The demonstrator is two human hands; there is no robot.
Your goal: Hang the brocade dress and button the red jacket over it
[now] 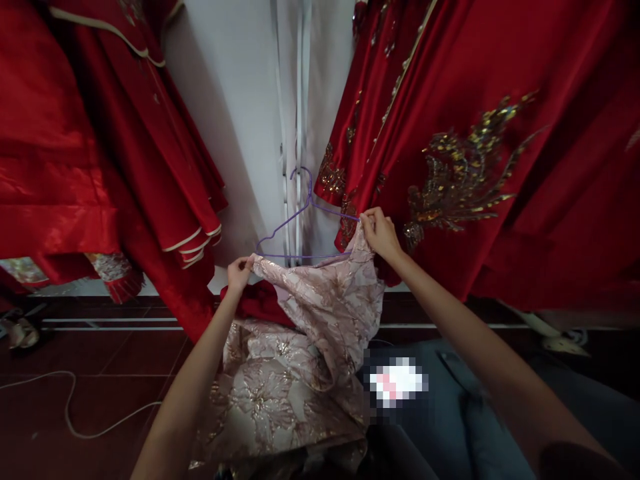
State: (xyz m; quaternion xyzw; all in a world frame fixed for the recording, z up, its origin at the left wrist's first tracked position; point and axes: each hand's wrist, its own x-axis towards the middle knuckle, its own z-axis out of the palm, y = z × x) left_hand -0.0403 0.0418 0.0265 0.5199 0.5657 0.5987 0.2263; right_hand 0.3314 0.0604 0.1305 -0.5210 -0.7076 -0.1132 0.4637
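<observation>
My left hand [239, 272] pinches one top corner of a pale pink garment with gold floral embroidery [300, 333]. My right hand [379, 232] grips the other top corner, pressed against the right end of a purple wire hanger [300, 227]. The hanger floats in front of the white wall between both hands, its hook pointing up. The garment droops from my hands down over my lap, and a bit of red lining [257, 303] shows under it near my left wrist.
Red satin gowns [90, 153] hang at the left. More red gowns with gold sequin embroidery [465, 167] hang at the right. A white wall [250, 100] with a vertical rail is between them. A white cord [70, 413] lies on the dark tiled floor.
</observation>
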